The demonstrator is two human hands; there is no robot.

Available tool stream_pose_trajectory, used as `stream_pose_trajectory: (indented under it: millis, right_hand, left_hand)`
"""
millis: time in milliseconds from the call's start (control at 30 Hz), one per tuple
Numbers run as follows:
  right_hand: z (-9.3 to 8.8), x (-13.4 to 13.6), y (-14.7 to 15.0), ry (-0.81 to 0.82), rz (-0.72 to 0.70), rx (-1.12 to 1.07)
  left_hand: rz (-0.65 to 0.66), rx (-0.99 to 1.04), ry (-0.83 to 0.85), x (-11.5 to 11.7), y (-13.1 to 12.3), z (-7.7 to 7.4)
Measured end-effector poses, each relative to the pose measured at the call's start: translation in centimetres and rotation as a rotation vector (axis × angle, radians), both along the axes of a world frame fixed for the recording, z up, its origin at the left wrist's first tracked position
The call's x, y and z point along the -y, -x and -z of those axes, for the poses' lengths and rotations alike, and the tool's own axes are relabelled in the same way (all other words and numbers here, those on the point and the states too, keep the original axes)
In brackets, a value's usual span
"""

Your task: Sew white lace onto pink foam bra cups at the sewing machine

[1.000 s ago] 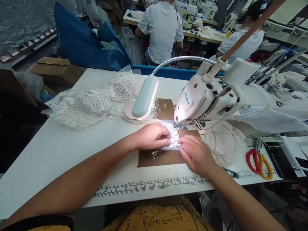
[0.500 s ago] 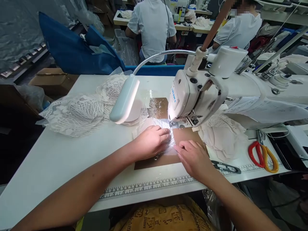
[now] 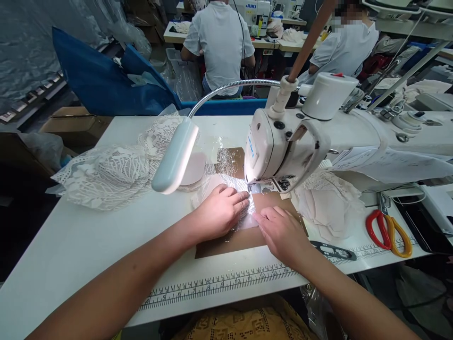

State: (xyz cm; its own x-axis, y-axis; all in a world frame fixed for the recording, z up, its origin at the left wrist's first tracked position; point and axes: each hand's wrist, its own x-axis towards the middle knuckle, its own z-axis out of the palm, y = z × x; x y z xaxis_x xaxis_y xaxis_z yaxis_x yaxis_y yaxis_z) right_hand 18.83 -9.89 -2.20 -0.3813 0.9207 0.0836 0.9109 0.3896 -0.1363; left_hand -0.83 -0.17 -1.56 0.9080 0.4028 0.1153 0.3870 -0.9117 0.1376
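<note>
Under the needle area of a white sewing machine (image 3: 272,146) lies a white lace piece (image 3: 249,208), over a brown sheet (image 3: 226,243). My left hand (image 3: 221,210) rests on the lace with its fingers bent close together, just left of the needle area. Nearer the table's front, my right hand (image 3: 283,233) is closed at the lace's lower right edge, thumb and forefinger on it. The fingertips partly cover the fabric. A lit lamp (image 3: 175,156) hangs above and left of my left hand.
Piled lace (image 3: 106,174) lies on the left. Light fabric pieces (image 3: 325,208), a dark flat tool (image 3: 334,251) and red-and-yellow scissors (image 3: 389,231) are at right. A ruler strip (image 3: 219,285) runs along the front edge. Two people sit beyond a blue cloth (image 3: 116,85).
The view has shifted slightly, so the table and machine appear a little lower. Both hands stay at the lace, with almost no movement relative to the machine.
</note>
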Motion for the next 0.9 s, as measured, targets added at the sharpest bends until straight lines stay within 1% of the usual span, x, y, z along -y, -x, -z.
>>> stream_pose_trajectory:
  millis: [67, 200, 333, 633, 800, 900]
  right_hand:
    - [0.0, -0.2, 0.0, 0.011, -0.002, 0.002]
    - [-0.2, -0.5, -0.1, 0.041, -0.002, -0.007]
    - [-0.4, -1.0, 0.1, 0.091, 0.006, 0.012]
    - [-0.5, -3.4, 0.5, 0.186, 0.076, 0.087]
    - [-0.1, -4.0, 0.9, 0.187, 0.130, 0.118]
    - [0.4, -4.1, 0.9, 0.169, 0.137, 0.106]
  left_hand:
    - [0.010, -0.003, 0.005, 0.0, 0.0, 0.1]
    - [-0.009, -0.013, 0.008, 0.0, 0.1, 0.2]
    - [-0.039, -0.025, -0.022, -0.3, 0.1, 0.5]
    - [-0.130, 0.008, -0.058, -1.6, 0.4, 1.1]
    - [-0.167, 0.032, -0.076, -2.2, 0.8, 1.5]
    - [-0.190, 0.064, -0.070, -2.5, 1.1, 1.9]
